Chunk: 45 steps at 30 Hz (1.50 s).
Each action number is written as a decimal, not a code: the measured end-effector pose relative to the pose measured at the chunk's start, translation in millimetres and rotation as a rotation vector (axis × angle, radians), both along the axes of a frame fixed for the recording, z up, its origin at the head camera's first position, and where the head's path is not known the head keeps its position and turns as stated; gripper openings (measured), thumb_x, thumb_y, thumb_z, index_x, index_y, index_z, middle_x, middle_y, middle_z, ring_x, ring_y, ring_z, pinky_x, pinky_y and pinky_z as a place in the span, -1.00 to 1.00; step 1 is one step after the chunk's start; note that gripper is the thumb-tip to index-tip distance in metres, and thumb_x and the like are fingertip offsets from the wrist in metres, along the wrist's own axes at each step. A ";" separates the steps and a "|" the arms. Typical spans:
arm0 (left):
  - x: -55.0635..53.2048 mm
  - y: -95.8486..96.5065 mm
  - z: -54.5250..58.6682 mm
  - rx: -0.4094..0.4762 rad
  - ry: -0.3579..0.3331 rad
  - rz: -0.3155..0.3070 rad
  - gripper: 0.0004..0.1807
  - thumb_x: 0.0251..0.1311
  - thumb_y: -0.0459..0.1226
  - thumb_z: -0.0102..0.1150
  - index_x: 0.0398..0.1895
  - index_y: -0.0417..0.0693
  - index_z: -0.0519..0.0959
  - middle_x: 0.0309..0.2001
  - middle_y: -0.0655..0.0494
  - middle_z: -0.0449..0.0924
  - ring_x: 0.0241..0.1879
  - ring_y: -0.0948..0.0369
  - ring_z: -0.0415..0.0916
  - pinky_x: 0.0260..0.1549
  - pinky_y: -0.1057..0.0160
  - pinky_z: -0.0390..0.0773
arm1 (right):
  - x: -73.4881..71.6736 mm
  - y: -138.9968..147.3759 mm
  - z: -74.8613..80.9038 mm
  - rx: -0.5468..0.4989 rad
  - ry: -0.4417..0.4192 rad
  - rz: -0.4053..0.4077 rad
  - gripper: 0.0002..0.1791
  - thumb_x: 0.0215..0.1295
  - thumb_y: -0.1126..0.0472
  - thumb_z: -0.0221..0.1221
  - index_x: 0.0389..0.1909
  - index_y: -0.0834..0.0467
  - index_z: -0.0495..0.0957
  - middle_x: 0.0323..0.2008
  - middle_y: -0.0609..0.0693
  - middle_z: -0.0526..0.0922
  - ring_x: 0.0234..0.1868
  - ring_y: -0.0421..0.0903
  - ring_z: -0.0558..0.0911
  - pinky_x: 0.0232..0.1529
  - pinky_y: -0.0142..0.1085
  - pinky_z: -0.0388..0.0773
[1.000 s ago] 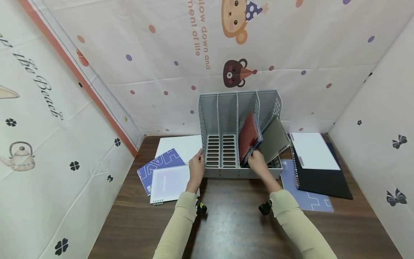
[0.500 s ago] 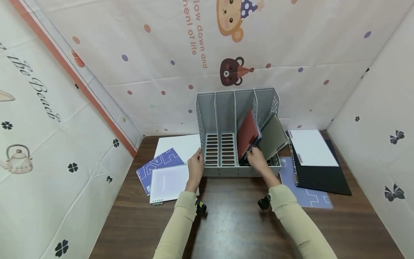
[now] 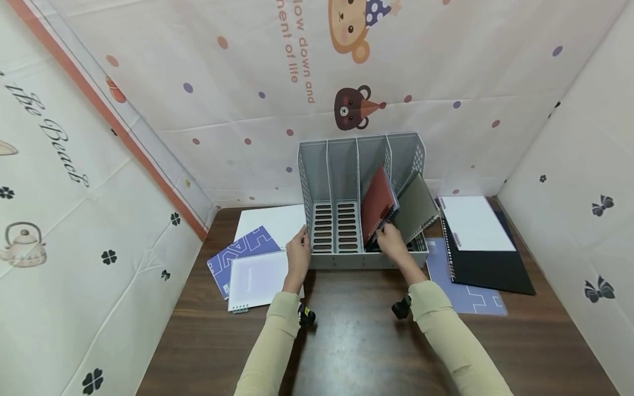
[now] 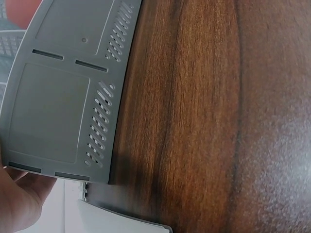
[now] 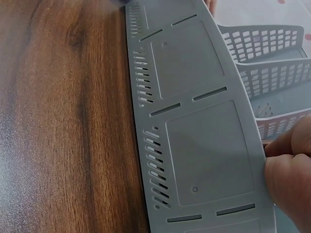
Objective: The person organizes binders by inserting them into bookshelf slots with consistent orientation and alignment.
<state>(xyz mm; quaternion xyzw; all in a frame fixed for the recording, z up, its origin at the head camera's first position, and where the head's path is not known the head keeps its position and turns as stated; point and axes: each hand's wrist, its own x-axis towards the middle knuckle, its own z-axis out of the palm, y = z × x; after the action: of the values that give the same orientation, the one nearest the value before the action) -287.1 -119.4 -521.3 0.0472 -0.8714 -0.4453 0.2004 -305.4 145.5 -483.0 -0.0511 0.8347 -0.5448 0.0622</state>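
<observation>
A grey file organizer point(image 3: 342, 261) with several compartments stands against the back wall. My left hand point(image 3: 298, 256) grips its left side near the front corner; in the left wrist view, the fingers go behind the side panel. My right hand point(image 3: 392, 242) reaches over the front into the third compartment, fingers curled at the lower spiral ends of the notebooks there. A red notebook point(image 3: 377, 201) leans in it against a dark-covered one. An olive-green spiral notebook point(image 3: 417, 206) tilts in the rightmost compartment. I cannot tell which notebook the right fingers pinch; their tips are hidden.
To the left lie a white notebook point(image 3: 289, 220), a purple patterned one point(image 3: 252, 245) and a pale lavender spiral one point(image 3: 257, 280). A white notebook point(image 3: 477, 223) covers part of a black spiral one point(image 3: 490, 269) on the right, beside a blue notebook point(image 3: 460, 300).
The head view has shifted slightly, so everything appears a little further left and higher. Both hands keep their places at the organizer, and the notebooks stand as before.
</observation>
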 end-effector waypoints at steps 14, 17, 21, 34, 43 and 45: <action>-0.8 -5.2 7.1 0.032 -0.083 -0.040 -0.57 0.58 -0.27 -0.09 0.37 -0.30 0.45 -0.06 -0.32 0.68 -0.38 0.04 0.58 -0.37 0.15 0.61 | 15.7 -10.9 16.9 0.167 0.031 -0.050 -0.43 0.51 0.30 -0.04 0.45 0.44 0.20 0.11 0.45 0.56 -0.16 0.19 0.64 -0.21 -0.09 0.57; 6.4 -10.1 14.2 0.027 -0.168 -0.096 -0.48 0.63 -0.15 -0.22 0.42 -0.31 0.39 0.05 -0.34 0.64 -0.01 -0.14 0.63 0.04 -0.08 0.60 | 29.4 -10.1 24.5 0.226 -0.008 -0.007 -0.34 0.50 0.29 -0.05 0.51 0.47 0.03 0.25 0.50 0.46 0.09 0.28 0.60 -0.02 0.01 0.58; 24.6 -21.6 21.4 -0.055 -0.238 -0.170 -0.46 0.62 -0.13 -0.21 0.45 -0.32 0.33 0.30 -0.29 0.49 0.29 -0.17 0.46 0.29 -0.14 0.43 | 48.1 -12.3 34.0 0.313 0.025 0.032 -0.26 0.46 0.32 0.00 0.52 0.50 -0.05 0.14 0.51 0.54 -0.48 0.06 0.58 -0.38 -0.10 0.54; 133.5 -111.8 3.9 -0.470 -0.148 -0.250 -0.53 0.22 -0.54 0.23 0.22 -0.46 0.49 0.18 -0.40 0.53 0.22 -0.34 0.44 0.24 -0.24 0.41 | 106.8 -78.7 15.7 0.197 0.235 0.361 -0.47 0.29 0.49 0.17 0.30 0.21 0.51 0.22 0.19 0.61 -0.29 0.07 0.68 -0.16 -0.22 0.68; 147.0 -163.2 -2.8 -0.710 -0.148 -0.281 -0.26 -0.01 -0.34 0.56 0.28 -0.37 0.48 0.31 -0.39 0.43 0.34 -0.49 0.21 0.28 -0.36 0.29 | 110.2 -132.6 -35.5 -0.256 -0.257 0.404 -0.51 0.44 0.48 0.00 0.36 0.49 0.31 0.25 0.45 0.48 0.01 0.37 0.65 -0.09 -0.05 0.71; 145.5 -168.9 -5.5 -0.707 -0.185 -0.295 -0.22 0.01 -0.28 0.55 0.31 -0.39 0.45 0.34 -0.39 0.40 0.36 -0.47 0.19 0.31 -0.34 0.27 | 108.3 -139.2 -40.8 -0.380 -0.365 0.364 -0.49 0.45 0.49 -0.05 0.38 0.54 0.23 0.29 0.50 0.41 0.22 0.34 0.55 0.11 -0.03 0.63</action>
<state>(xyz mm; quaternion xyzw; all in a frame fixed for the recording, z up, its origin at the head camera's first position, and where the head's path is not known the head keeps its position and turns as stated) -141.6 -288.3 -526.8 -0.1108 -0.9828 -0.1356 0.0587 -197.1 6.3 -523.8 -0.1116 0.6703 -0.6711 0.2965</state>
